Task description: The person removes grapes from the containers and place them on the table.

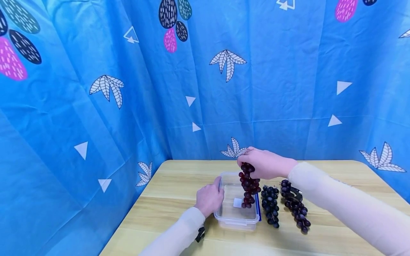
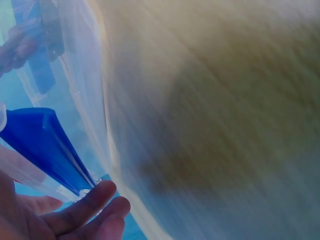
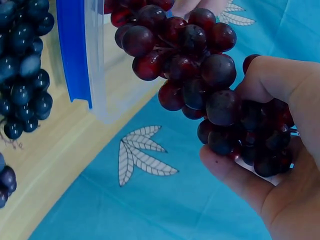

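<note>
A bunch of dark red grapes (image 1: 248,186) hangs from my right hand (image 1: 264,164), which grips its top end. Its lower end hangs over the clear plastic container (image 1: 235,223). In the right wrist view, thumb and fingers close round the red grapes (image 3: 220,107). My left hand (image 1: 209,196) holds the container's left side, one finger lying along the rim. The left wrist view shows its fingers (image 2: 95,205) beside a blue clip flap (image 2: 47,150). Another blue flap (image 3: 75,50) hangs on the container's right side. Inside the container, a small white square (image 1: 237,202) shows.
Right of the container lie a bunch of black grapes (image 1: 270,206) and, farther right, a dark purple bunch (image 1: 298,209) beneath my right forearm. The light wooden table (image 1: 173,188) ends at a blue patterned curtain (image 1: 275,99) behind and on the left.
</note>
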### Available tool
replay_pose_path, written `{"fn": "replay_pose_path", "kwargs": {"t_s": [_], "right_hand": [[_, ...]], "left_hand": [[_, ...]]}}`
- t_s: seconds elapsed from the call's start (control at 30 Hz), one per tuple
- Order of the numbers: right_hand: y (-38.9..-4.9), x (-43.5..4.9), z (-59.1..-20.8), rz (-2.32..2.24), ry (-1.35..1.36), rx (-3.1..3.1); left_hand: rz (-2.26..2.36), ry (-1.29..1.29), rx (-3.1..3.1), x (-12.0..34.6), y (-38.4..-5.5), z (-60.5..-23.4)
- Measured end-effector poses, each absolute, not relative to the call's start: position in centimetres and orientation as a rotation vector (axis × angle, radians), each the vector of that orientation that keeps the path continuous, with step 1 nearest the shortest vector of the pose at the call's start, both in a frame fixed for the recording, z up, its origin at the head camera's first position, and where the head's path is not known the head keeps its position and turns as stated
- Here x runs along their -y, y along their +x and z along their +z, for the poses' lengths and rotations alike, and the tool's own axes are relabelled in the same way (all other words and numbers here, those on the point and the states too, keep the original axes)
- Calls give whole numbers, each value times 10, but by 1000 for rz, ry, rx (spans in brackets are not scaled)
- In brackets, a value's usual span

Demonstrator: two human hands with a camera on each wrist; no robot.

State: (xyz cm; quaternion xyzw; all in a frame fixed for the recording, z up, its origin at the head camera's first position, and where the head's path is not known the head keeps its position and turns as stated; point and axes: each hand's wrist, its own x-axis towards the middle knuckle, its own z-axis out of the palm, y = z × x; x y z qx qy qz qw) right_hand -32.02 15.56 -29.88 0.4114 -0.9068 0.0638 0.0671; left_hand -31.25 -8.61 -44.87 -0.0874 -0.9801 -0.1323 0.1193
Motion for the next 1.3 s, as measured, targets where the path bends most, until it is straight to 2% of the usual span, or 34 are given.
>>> {"fn": "replay_pose_path", "kwargs": {"t_s": [0.47, 1.3], "right_hand": [[-303, -197, -273, 201, 1130, 2693], [-273, -271, -267, 130, 961, 2735]], "left_hand": [[-412, -278, 2880, 80, -312, -448], [-478, -286, 2897, 91, -312, -447]]}}
